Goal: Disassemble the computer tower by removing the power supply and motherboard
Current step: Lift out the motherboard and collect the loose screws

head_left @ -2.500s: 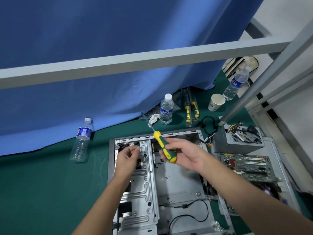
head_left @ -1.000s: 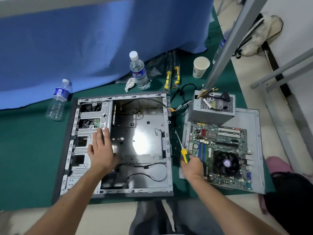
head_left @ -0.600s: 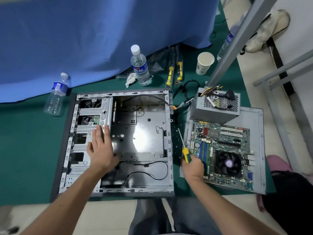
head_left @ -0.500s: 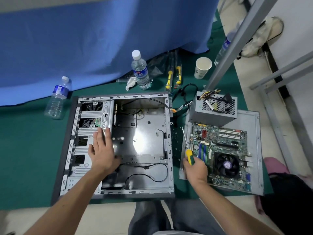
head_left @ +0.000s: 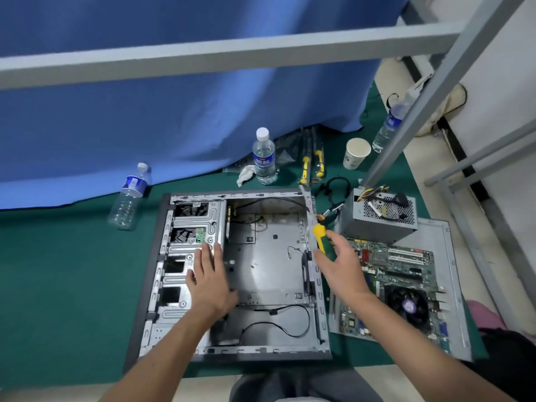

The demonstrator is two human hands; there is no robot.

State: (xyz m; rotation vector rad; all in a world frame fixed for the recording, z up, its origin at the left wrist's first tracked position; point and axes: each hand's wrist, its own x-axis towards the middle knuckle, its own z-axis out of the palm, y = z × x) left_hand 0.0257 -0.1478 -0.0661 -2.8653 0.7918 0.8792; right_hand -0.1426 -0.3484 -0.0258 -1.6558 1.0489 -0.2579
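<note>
Grey steel computer tower point(head_left: 261, 256) lies open on its side on the green mat point(head_left: 63, 285), w/ loose black cables in its bare bay. Left hand point(head_left: 210, 281) rests flat, fingers straight, on the drive cage point(head_left: 188, 227) at the case's 9 o'clock side. Right hand point(head_left: 339, 264) is curled round a yellow-green screwdriver point(head_left: 320, 237), held over the case's 3 o'clock wall, shaft pointing toward 11 o'clock. Power supply point(head_left: 377, 217) sits outside the case at its 2 o'clock, wires piled on top. Motherboard point(head_left: 397, 285) w/ black fan lies at the case's 3 o'clock, on a grey side panel point(head_left: 452, 285). At 12 o'clock of the case: upright water bottle point(head_left: 264, 158), white crumpled tissue just beside it, and a paper cup point(head_left: 355, 153) toward 1 o'clock. Another bottle point(head_left: 129, 197) lies tilted at 10 o'clock, by the blue curtain point(head_left: 174, 117).
</note>
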